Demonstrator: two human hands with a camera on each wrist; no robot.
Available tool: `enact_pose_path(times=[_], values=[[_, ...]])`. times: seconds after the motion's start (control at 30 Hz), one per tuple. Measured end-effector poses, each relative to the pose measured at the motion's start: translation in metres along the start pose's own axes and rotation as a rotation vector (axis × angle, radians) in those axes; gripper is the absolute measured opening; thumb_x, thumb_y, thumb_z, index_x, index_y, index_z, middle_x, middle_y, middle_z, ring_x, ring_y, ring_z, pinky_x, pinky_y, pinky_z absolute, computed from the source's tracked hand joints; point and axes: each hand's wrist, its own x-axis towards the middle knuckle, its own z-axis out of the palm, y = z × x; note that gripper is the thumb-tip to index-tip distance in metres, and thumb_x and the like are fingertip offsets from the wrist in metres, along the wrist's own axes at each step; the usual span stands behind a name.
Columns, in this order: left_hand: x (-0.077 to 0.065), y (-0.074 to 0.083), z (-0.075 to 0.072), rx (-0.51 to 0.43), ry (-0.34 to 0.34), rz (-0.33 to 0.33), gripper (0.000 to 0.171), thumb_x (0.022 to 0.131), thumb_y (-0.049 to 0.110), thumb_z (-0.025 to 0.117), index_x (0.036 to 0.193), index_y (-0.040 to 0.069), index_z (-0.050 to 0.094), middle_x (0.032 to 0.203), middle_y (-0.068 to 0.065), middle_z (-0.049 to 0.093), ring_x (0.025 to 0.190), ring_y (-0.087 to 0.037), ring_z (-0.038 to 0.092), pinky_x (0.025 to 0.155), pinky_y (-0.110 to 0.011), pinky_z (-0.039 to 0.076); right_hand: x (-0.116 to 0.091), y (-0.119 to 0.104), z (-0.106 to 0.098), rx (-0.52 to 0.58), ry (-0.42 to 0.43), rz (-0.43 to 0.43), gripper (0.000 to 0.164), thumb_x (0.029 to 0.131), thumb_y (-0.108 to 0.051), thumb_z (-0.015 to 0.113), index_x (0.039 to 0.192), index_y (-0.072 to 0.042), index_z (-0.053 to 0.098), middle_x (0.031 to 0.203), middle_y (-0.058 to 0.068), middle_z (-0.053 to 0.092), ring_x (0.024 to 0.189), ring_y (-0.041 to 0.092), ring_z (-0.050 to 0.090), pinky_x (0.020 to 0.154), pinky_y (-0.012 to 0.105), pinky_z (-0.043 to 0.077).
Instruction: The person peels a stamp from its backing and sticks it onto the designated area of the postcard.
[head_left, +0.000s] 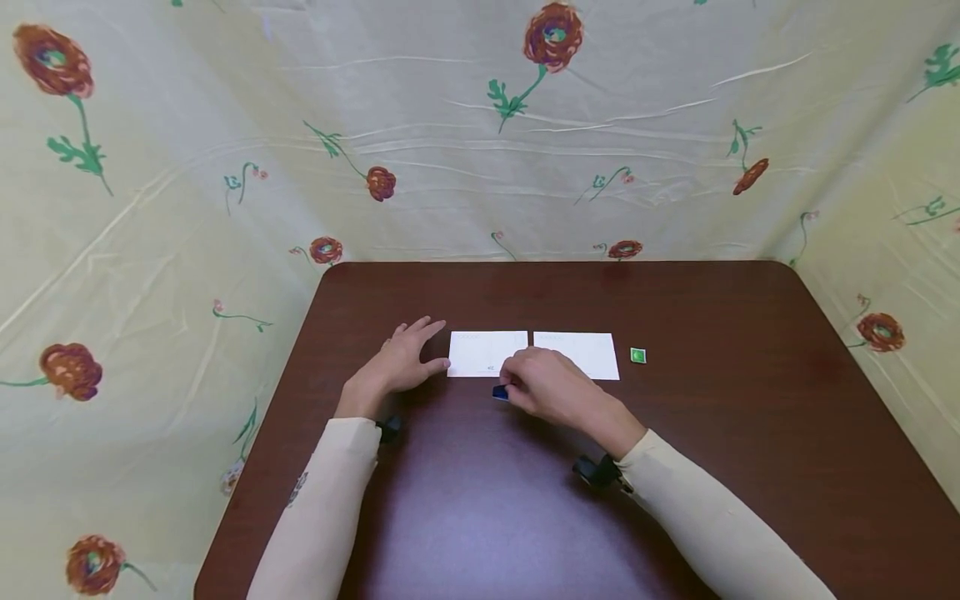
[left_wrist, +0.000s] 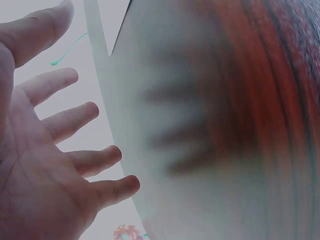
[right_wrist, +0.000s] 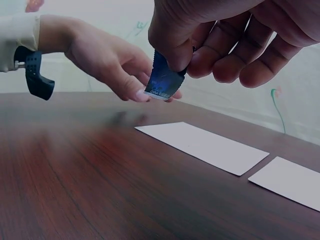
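Note:
My right hand [head_left: 551, 387] pinches a small dark blue stamp [right_wrist: 165, 77] with a toothed edge between thumb and forefinger. It holds the stamp above the table, by the near edge of two white cards lying side by side, the left card [head_left: 480, 350] and the right card [head_left: 588, 352]. Fingers spread, my left hand [head_left: 401, 358] is at the left card's left end, its thumb close to the card's edge. Whether the thumb touches the card I cannot tell. A small green stamp [head_left: 638, 356] lies right of the right card.
The dark brown wooden table [head_left: 712, 400] has rounded far corners. Behind it and along both sides hangs a pale cloth [head_left: 450, 92] with red flowers. A dark band [head_left: 596, 472] sits at my right wrist, and another [head_left: 389, 428] at my left.

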Motion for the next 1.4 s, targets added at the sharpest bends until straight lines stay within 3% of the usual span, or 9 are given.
enact_pose_path(times=[0.27, 0.47, 0.77, 0.9, 1.07, 1.17, 1.4], values=[[-0.015, 0.007, -0.016, -0.030, 0.046, 0.071, 0.078, 0.094, 0.044, 0.066, 0.159, 0.021, 0.030, 0.166, -0.012, 0.021, 0.151, -0.048, 0.016, 0.117, -0.065, 0.020, 0.003, 0.000, -0.001, -0.024, 0.007, -0.023, 0.005, 0.087, -0.016, 0.069, 0.090, -0.019, 0.073, 0.083, -0.009, 0.066, 0.075, 0.008, 0.057, 0.070, 0.028, 0.049], [-0.025, 0.020, -0.026, -0.066, 0.078, 0.133, 0.079, 0.093, 0.048, 0.066, 0.159, 0.024, 0.029, 0.166, -0.006, 0.024, 0.153, -0.032, 0.023, 0.119, -0.058, 0.024, 0.004, 0.000, -0.002, -0.021, 0.011, -0.025, 0.004, 0.089, -0.017, 0.070, 0.091, -0.018, 0.074, 0.082, -0.009, 0.067, 0.074, 0.008, 0.058, 0.071, 0.028, 0.051], [-0.038, 0.048, -0.034, -0.107, 0.069, 0.253, 0.068, 0.094, 0.039, 0.068, 0.153, 0.018, 0.041, 0.153, -0.001, 0.047, 0.141, -0.019, 0.046, 0.115, -0.044, 0.036, 0.007, 0.002, -0.004, -0.017, 0.024, -0.041, 0.004, 0.090, -0.017, 0.071, 0.093, -0.016, 0.074, 0.085, -0.007, 0.069, 0.078, 0.010, 0.061, 0.074, 0.030, 0.052], [-0.043, 0.059, -0.033, -0.106, 0.051, 0.291, 0.057, 0.095, 0.025, 0.066, 0.148, 0.016, 0.049, 0.141, -0.001, 0.058, 0.115, -0.017, 0.059, 0.100, -0.037, 0.047, 0.008, 0.003, -0.006, -0.012, 0.030, -0.054, 0.004, 0.090, -0.018, 0.073, 0.093, -0.016, 0.074, 0.085, -0.007, 0.069, 0.076, 0.009, 0.059, 0.074, 0.029, 0.052], [-0.046, 0.069, -0.029, -0.088, 0.040, 0.329, 0.050, 0.094, 0.019, 0.065, 0.143, 0.013, 0.056, 0.118, -0.004, 0.069, 0.081, -0.017, 0.057, 0.075, -0.031, 0.048, 0.010, 0.004, -0.010, -0.007, 0.031, -0.054, 0.005, 0.087, -0.018, 0.076, 0.091, -0.016, 0.074, 0.081, -0.008, 0.069, 0.071, 0.008, 0.057, 0.072, 0.028, 0.050], [-0.044, 0.073, -0.025, -0.085, 0.056, 0.351, 0.047, 0.093, 0.019, 0.068, 0.138, 0.012, 0.060, 0.114, -0.004, 0.071, 0.080, -0.016, 0.058, 0.074, -0.031, 0.049, 0.010, 0.005, -0.012, 0.000, 0.025, -0.045, 0.005, 0.087, -0.018, 0.077, 0.090, -0.016, 0.075, 0.080, -0.008, 0.069, 0.069, 0.007, 0.056, 0.069, 0.027, 0.050], [-0.036, 0.078, -0.012, -0.063, 0.123, 0.450, 0.030, 0.091, 0.016, 0.070, 0.121, 0.010, 0.072, 0.111, -0.003, 0.075, 0.098, -0.019, 0.070, 0.090, -0.038, 0.055, 0.012, 0.006, -0.014, 0.006, 0.019, -0.035, 0.005, 0.086, -0.016, 0.077, 0.091, -0.016, 0.075, 0.079, -0.008, 0.070, 0.067, 0.007, 0.055, 0.066, 0.026, 0.048]])
